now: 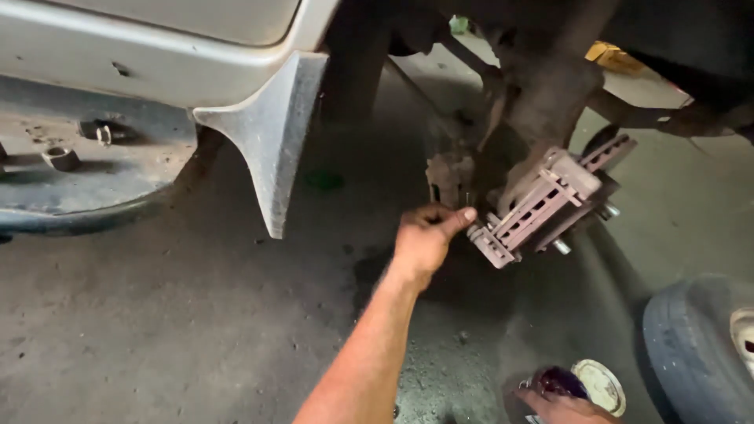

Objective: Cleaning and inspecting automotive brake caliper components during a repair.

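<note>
Reaching up under the raised vehicle, the left hand (428,235) has its grip curled nearly shut, thumb stretched toward the edge of the rusty vented brake disc (542,204); whether the fingers pinch anything small cannot be told. The disc sits tilted on its hub, studs poking out on its lower right side, with the brake caliper (449,177) just above the knuckles. At the bottom edge, the right hand (561,407) has its grip wrapped around a dark can (559,382), touching a round white lid (600,385). A tyre (695,345) lies right of that, the vehicle's grey body panel (271,133) left, above the stained concrete floor (157,314).
</note>
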